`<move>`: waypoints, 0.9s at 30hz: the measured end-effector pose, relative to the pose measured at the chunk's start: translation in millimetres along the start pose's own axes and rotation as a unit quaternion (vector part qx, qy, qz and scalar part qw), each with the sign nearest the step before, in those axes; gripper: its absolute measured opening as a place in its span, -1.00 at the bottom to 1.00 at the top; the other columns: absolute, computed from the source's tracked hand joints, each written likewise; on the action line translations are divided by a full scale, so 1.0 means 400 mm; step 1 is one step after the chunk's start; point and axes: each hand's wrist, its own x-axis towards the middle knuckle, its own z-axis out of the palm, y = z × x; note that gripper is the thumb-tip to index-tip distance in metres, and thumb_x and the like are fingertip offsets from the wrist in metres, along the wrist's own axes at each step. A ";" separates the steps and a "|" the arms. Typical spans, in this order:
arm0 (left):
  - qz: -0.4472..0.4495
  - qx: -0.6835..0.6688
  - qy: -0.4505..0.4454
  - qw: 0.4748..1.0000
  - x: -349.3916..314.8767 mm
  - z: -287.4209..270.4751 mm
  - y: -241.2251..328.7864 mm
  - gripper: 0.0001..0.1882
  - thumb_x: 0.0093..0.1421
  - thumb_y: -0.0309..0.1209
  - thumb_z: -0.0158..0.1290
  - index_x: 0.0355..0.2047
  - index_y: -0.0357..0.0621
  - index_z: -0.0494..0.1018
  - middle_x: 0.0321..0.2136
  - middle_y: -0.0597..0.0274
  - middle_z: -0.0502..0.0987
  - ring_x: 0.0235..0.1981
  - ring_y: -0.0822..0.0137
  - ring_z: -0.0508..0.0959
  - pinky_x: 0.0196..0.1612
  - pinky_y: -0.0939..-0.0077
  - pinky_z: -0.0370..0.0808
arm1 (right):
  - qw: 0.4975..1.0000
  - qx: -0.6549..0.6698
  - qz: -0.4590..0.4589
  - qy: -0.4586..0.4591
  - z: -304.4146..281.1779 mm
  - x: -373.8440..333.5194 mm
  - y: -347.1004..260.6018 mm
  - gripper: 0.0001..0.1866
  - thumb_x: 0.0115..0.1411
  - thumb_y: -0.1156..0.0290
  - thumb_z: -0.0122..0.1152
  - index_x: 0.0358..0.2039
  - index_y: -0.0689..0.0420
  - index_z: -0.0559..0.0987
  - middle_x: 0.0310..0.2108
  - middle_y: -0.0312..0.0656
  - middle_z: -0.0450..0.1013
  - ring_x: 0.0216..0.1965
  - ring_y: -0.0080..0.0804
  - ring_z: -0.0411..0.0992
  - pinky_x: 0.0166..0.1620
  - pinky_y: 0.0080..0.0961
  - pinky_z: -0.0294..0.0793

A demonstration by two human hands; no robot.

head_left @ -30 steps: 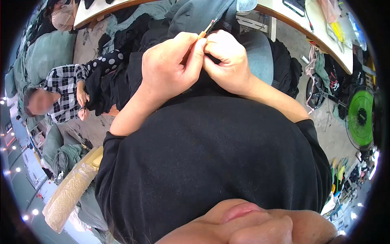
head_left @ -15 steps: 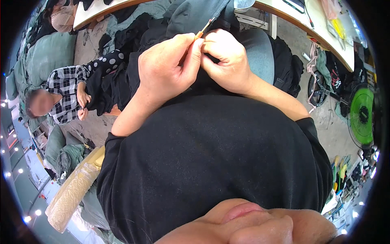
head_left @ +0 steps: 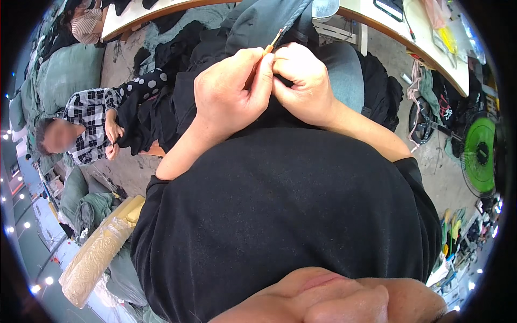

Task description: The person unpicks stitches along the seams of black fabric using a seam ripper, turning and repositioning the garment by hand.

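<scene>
A grey concrete floor (head_left: 439, 183) shows between heaps of fabric in a crowded workroom. Over the lap, the left hand (head_left: 231, 89) pinches a thin, orange-handled tool with a slim metal shaft (head_left: 268, 49) between thumb and forefinger, its tip slanting up and away to the right. The right hand (head_left: 302, 81) is curled just beside it, thumb side toward the left one; what its folded fingers hold is hidden, so its grip cannot be told. The tool's tip lies over or against a dark grey-blue cloth with a toothed, zip-like edge (head_left: 250, 26), draped beyond the knuckles. To the right of the hands lies faded blue denim (head_left: 344, 78), and beyond stands a white-topped table with a brown edge (head_left: 459, 79). Farther right is a round fan with green blades (head_left: 478, 153). To the left, a co-worker in a black-and-white checked shirt (head_left: 89, 110) handles black fabric (head_left: 142, 126), and a pale yellow roll wrapped in clear plastic (head_left: 91, 261) leans near the wearer's black sleeve (head_left: 148, 220).
</scene>
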 end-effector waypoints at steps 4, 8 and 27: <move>0.017 -0.003 -0.001 1.000 0.002 -0.005 0.001 -0.91 0.19 -0.53 0.26 -0.28 -0.24 0.62 -0.55 0.16 0.61 -0.60 0.29 0.62 -0.51 0.49 0.51 | 1.000 -0.001 0.009 -0.003 -0.001 0.002 -0.003 -0.91 0.07 0.57 0.34 -0.49 0.23 0.57 -0.50 -0.15 0.47 -0.41 -0.20 0.43 -0.30 -0.31 0.46; 0.040 0.011 -0.001 0.999 0.005 -0.010 -0.011 -0.89 0.17 -0.52 0.28 -0.28 -0.24 0.63 -0.53 0.16 0.63 -0.59 0.27 0.63 -0.50 0.46 0.53 | 1.000 -0.002 0.006 -0.001 0.001 0.005 -0.005 -0.89 0.06 0.56 0.35 -0.51 0.22 0.56 -0.51 -0.15 0.46 -0.41 -0.19 0.42 -0.31 -0.31 0.46; 0.002 -0.051 0.040 0.998 0.072 -0.018 0.001 -0.91 0.21 -0.51 0.27 -0.27 -0.16 0.62 -0.62 0.29 0.53 -0.65 0.49 0.50 -0.54 0.61 0.40 | 0.999 0.035 0.023 0.000 0.004 0.003 0.008 -0.88 0.01 0.60 0.41 -0.40 0.21 0.66 -0.40 -0.15 0.56 -0.36 -0.24 0.51 -0.22 -0.38 0.52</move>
